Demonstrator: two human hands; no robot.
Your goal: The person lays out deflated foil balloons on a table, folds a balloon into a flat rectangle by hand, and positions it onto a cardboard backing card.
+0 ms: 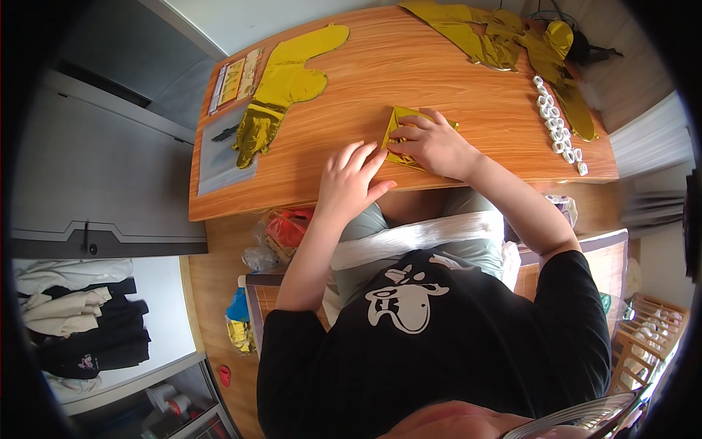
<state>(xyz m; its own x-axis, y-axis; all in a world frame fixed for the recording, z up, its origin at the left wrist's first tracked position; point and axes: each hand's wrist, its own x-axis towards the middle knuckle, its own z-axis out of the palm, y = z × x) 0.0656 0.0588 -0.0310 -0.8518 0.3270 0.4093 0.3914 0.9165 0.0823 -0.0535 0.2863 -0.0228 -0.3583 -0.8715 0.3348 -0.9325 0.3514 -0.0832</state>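
Observation:
A folded gold foil piece [398, 115], flat and shiny with creased edges, lies near the table's front edge. My right hand [441, 148] rests on top of it, fingers spread and bent across the foil, hiding much of its right part. Just left of the foil is my left hand [349, 178], its fingers stretched and apart, the fingertips close to the foil's lower left edge. Whether they touch it, I cannot tell. Across my lap runs a thick bundle of white strands [417, 238].
An unfolded gold foil balloon [296, 69] lies at the left, beside a clear plastic sleeve [227, 157] and a printed card [235, 79]. More gold foil [497, 36] covers the far right. Several small white coils [556, 124] line the right side of the wooden table [373, 58].

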